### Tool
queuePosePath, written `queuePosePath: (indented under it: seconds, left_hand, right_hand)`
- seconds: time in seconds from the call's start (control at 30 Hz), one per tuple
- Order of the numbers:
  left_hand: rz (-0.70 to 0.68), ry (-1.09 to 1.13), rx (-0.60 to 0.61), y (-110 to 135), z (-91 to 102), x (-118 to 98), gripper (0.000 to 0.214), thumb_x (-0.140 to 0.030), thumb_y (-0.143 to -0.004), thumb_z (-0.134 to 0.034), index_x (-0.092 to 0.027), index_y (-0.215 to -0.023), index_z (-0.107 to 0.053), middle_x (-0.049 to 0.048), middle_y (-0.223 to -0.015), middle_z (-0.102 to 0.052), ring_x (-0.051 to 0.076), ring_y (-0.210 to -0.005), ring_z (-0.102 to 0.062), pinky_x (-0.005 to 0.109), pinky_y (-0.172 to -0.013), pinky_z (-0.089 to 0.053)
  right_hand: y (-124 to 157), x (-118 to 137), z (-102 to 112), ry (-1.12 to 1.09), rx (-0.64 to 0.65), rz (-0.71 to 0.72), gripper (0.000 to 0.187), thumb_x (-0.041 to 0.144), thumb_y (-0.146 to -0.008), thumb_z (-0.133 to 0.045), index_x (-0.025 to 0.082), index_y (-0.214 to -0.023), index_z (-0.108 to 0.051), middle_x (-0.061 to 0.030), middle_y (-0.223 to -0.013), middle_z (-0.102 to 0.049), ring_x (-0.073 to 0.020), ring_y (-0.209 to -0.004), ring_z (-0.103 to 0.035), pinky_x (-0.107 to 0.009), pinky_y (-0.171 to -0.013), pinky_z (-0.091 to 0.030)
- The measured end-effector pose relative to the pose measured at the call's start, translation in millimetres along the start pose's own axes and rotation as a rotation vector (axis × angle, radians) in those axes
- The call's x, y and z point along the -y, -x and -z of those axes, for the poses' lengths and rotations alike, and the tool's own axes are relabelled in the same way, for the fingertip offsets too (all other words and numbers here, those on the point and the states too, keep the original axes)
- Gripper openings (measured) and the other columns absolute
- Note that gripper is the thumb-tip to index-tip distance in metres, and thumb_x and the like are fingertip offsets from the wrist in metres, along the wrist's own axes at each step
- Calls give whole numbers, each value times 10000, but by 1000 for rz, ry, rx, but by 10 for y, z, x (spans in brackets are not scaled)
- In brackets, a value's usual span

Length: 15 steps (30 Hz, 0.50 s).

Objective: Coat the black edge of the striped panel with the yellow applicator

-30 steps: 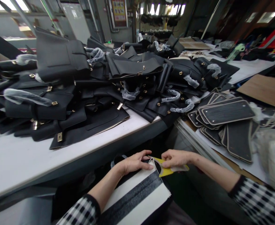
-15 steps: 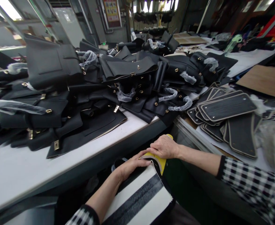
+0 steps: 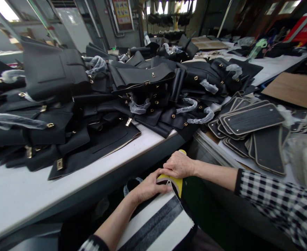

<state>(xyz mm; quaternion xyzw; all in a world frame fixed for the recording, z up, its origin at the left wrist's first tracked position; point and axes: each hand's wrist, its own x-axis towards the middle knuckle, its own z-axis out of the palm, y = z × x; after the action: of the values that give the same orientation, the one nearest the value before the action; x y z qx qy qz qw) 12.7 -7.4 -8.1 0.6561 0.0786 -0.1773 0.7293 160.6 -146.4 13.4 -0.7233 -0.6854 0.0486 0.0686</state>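
Below the table edge, a bag piece (image 3: pixel 156 222) with a white underside and a broad dark band lies tilted at the lower middle. My left hand (image 3: pixel 149 188) is closed on its far edge, thumb on the white side and fingers reaching over to the yellow piece. My right hand (image 3: pixel 178 165) is wrapped round a curved yellow piece (image 3: pixel 179 185) with a pale inner face, set against the bag piece's far corner. The two hands touch or nearly touch. Exactly what the yellow piece is, I cannot tell.
Black bags (image 3: pixel 101 111) with gold clasps and plastic-wrapped handles are heaped on the white table (image 3: pixel 72 195). Dark rounded panels (image 3: pixel 255 120) lie stacked on the right, beside a brown board (image 3: pixel 294 89) and clear plastic (image 3: pixel 305 150). A metal rail (image 3: pixel 213 148) edges the right-hand table.
My right hand has moved slightly left and down with the yellow piece, closer over my left hand. The left thumb sits a little lower on the bag piece. The view has shifted slightly.
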Motion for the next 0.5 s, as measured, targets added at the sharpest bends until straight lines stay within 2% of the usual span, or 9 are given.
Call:
queuePosePath:
  seconds: [0.13, 0.3, 0.5]
  left_hand:
    - [-41, -75, 21, -3, -6, -21, 479, -296, -737, -758, -165, -1175, -612, 41, -1126, -657, 262, -1061, -575, 353, -966, -418]
    - [-87, -115, 71, 5, 6, -24, 409, -286, -789, -696, -192, -1182, -630, 16, -1168, -648, 260, -1124, -547, 348, -1028, -374]
    - [-35, -132, 63, 41, -5, -82, 425, -364, -798, -671, -188, -1184, -637, 28, -1131, -659, 270, -1068, -558, 357, -994, -407]
  right_hand:
    - [-6, 7, 8, 1, 24, 16, 542, 464, -992, -334, 166, -695, -675, -83, -639, -696, -156, -542, -587, -292, -535, -183]
    - [-5, 25, 12, -9, 63, 28, 542, 454, -994, -316, 165, -719, -683, -98, -674, -713, -171, -570, -611, -287, -545, -231]
    - [-5, 61, 52, -15, 99, 1, 559, 429, -1007, -285, 146, -761, -699, -122, -694, -716, -204, -619, -652, -290, -572, -327]
